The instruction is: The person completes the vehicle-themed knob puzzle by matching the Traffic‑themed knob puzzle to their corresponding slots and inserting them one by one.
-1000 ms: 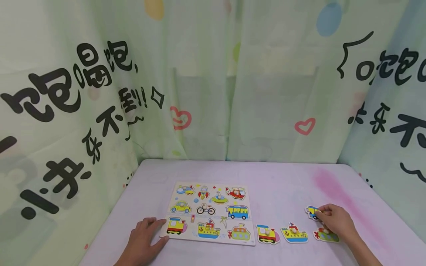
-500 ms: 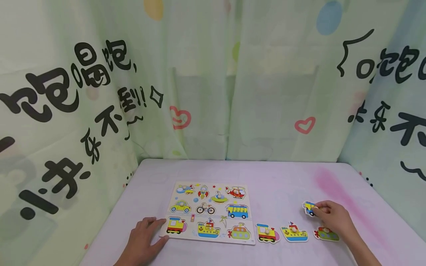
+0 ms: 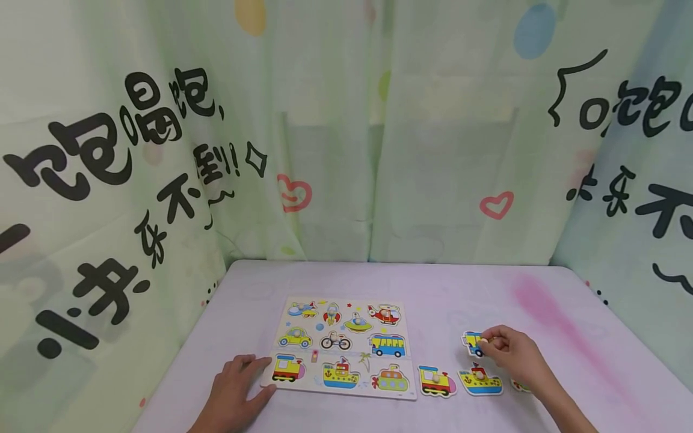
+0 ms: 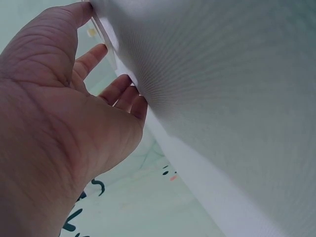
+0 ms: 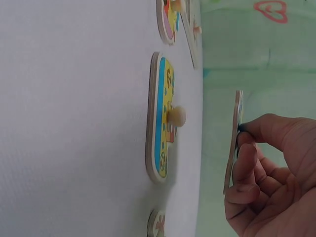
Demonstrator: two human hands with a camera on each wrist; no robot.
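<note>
My right hand (image 3: pixel 517 355) pinches a blue-and-yellow bus puzzle piece (image 3: pixel 470 343) between thumb and fingers. In the right wrist view the bus piece (image 5: pixel 233 143) shows edge-on, raised off the table. Beneath it in the head view lies a ship piece (image 3: pixel 479 386) with a wooden knob. A train piece (image 3: pixel 435 382) lies to its left. Of the submarine piece (image 3: pixel 520 386), most is hidden by the right hand. My left hand (image 3: pixel 234 388) touches the lower left edge of the vehicle puzzle board (image 3: pixel 360 346), fingers relaxed; the left wrist view shows fingertips along the edge.
The table (image 3: pixel 449 288) has a white cloth with a pink patch (image 3: pixel 547 307) on the right. Light green curtains (image 3: pixel 379 192) with hearts and black lettering enclose its back and sides. Knobbed pieces, such as the car (image 3: pixel 295 338), sit in the board.
The right hand has carried the bus piece leftward, from above the submarine piece to above the ship piece. The left hand stays at the board's edge.
</note>
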